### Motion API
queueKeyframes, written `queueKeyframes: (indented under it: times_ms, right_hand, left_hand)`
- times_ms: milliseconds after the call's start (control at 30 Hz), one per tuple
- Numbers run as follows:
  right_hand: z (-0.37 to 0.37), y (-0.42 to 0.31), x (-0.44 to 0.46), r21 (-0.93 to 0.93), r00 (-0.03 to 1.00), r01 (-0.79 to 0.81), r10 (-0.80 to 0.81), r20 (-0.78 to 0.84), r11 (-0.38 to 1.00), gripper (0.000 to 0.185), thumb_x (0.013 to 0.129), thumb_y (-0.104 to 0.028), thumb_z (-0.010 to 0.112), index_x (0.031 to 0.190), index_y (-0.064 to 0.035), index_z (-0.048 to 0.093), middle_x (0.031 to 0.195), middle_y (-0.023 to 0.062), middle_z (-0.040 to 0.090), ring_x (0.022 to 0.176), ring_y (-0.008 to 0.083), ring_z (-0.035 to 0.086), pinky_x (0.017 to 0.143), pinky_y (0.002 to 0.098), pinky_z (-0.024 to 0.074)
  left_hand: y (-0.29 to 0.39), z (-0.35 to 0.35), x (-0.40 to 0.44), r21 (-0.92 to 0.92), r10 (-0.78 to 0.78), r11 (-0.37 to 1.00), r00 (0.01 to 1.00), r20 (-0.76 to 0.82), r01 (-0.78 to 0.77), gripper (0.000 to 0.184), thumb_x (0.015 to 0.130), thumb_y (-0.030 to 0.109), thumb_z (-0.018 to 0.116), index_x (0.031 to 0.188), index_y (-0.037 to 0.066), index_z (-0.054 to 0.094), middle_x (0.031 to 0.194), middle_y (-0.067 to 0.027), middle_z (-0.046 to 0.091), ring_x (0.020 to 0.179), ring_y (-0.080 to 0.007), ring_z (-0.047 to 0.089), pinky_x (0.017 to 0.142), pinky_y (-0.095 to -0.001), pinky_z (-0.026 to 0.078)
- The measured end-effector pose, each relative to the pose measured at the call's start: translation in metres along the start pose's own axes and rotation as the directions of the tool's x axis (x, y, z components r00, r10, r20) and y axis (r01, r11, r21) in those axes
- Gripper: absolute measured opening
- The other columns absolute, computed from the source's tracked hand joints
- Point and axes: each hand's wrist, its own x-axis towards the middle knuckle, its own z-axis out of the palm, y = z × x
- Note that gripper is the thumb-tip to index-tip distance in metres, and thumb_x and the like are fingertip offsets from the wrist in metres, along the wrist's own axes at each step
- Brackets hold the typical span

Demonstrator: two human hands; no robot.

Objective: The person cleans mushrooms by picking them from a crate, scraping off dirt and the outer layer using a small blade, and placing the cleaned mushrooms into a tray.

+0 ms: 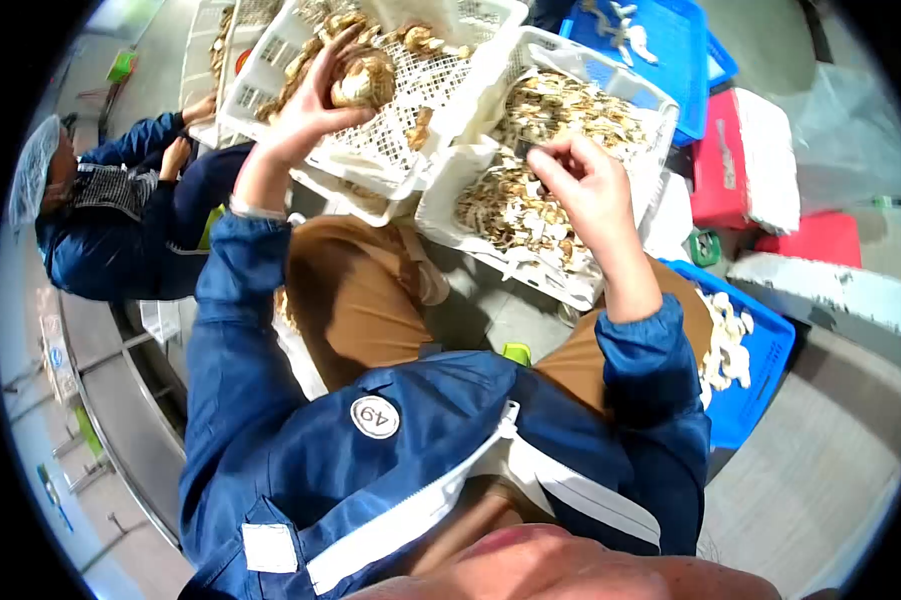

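Note:
My left hand [310,118] reaches over a white plastic basket [448,95], its fingers and thumb curved around a large brown mushroom [363,78]. Other brown mushrooms [420,40] lie on the lattice floor of that basket. To the right, my right hand [585,185] hovers above a second white basket [555,287] filled with sliced or trimmed mushroom pieces [530,215]. Its thumb and forefinger are pinched on a small dark object [523,148], too small to name. My palm hides part of the pieces.
Blue trays [660,85] with pale pieces stand at the upper right, and another blue tray [760,385] with white pieces lies beside my right knee. A red box [720,165] is at the right. On the left sits a person [110,215] in a hairnet.

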Motion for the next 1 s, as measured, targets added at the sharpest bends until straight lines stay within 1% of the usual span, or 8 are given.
queueKeyframes:
  times_ms: [67,133,333,433,600,667,867,1000]
  right_hand:
    - [-0.012,-0.002,-0.001,0.041,0.996,0.039,-0.036,-0.077,0.998,0.015,0.089,-0.016,0.071,0.091,-0.0014,0.067,0.073,-0.0008,0.064,0.066,0.0053,0.057,0.060,0.0222,0.0454]
    - [-0.024,-0.015,-0.005,0.147,0.991,0.064,-0.046,-0.124,0.987,0.017,0.090,-0.018,0.072,0.089,-0.0023,0.067,0.073,-0.0011,0.065,0.066,0.0041,0.056,0.059,0.0214,0.0439]
    - [-0.050,-0.052,0.002,0.125,0.955,0.282,-0.266,-0.131,0.951,0.019,0.088,-0.019,0.075,0.090,-0.0016,0.067,0.075,-0.0041,0.063,0.069,0.0026,0.053,0.060,0.0209,0.0426]
    - [-0.045,-0.048,0.000,-0.099,0.939,0.302,-0.314,-0.138,0.948,0.017,0.087,-0.016,0.074,0.087,-0.0010,0.067,0.075,-0.0004,0.063,0.070,0.0057,0.056,0.063,0.0231,0.0464]
    - [-0.048,-0.013,0.006,-0.110,0.935,0.289,-0.305,-0.180,0.951,0.014,0.084,-0.011,0.071,0.082,0.0020,0.064,0.088,0.0088,0.070,0.080,0.0168,0.066,0.071,0.0301,0.0519]
    - [-0.051,-0.008,0.011,-0.243,0.947,0.291,-0.315,-0.066,0.925,0.012,0.086,-0.008,0.072,0.086,0.0013,0.065,0.100,0.0079,0.070,0.087,0.0116,0.063,0.078,0.0258,0.0501]
    - [-0.040,0.004,0.021,-0.377,0.947,0.307,-0.322,0.024,0.874,0.011,0.083,-0.006,0.070,0.083,0.0029,0.064,0.100,0.0133,0.070,0.090,0.0242,0.067,0.081,0.0315,0.0512]
    - [-0.033,0.008,0.022,-0.414,0.914,0.385,-0.404,0.044,0.825,0.011,0.082,-0.006,0.070,0.082,0.0025,0.062,0.097,0.0125,0.069,0.089,0.0258,0.066,0.080,0.0333,0.0507]
  left_hand:
    - [0.011,0.046,-0.007,0.066,0.216,0.975,0.975,-0.061,-0.212,0.109,0.068,0.011,0.086,0.155,0.008,0.021,0.154,-0.0149,0.032,0.141,-0.0248,0.034,0.115,-0.0378,0.033]
    - [0.028,0.094,-0.011,-0.174,0.252,0.951,0.966,-0.052,-0.257,0.111,0.066,0.011,0.087,0.155,0.007,0.020,0.153,-0.0142,0.032,0.140,-0.0245,0.036,0.115,-0.0370,0.033]
    - [0.030,0.166,-0.012,-0.585,0.171,0.798,0.985,-0.011,-0.145,0.099,0.071,0.000,0.081,0.151,0.009,0.022,0.141,-0.0128,0.045,0.126,-0.0235,0.052,0.104,-0.0361,0.047]
    - [0.017,0.174,-0.009,-0.655,0.072,0.755,0.995,0.073,-0.007,0.090,0.074,0.002,0.079,0.148,0.007,0.029,0.138,-0.0130,0.048,0.123,-0.0230,0.053,0.100,-0.0352,0.050]
    - [0.006,0.182,-0.006,-0.801,-0.132,0.537,0.964,0.229,0.264,0.080,0.079,0.005,0.062,0.150,0.006,0.027,0.141,-0.0141,0.045,0.129,-0.0255,0.048,0.107,-0.0402,0.043]
    - [0.002,0.180,-0.003,-0.803,-0.175,0.489,0.940,0.292,0.340,0.081,0.076,0.003,0.059,0.150,0.006,0.026,0.141,-0.0143,0.044,0.129,-0.0266,0.047,0.108,-0.0406,0.041]
    - [-0.014,0.185,0.004,-0.880,-0.256,0.321,0.927,0.274,0.349,0.068,0.084,0.005,0.053,0.148,0.003,0.029,0.138,-0.0128,0.048,0.127,-0.0247,0.049,0.109,-0.0413,0.040]
    - [-0.023,0.187,0.001,-0.921,-0.293,0.218,0.922,0.254,0.323,0.048,0.098,0.022,0.052,0.142,0.007,0.040,0.136,-0.0079,0.051,0.126,-0.0190,0.050,0.111,-0.0386,0.038]
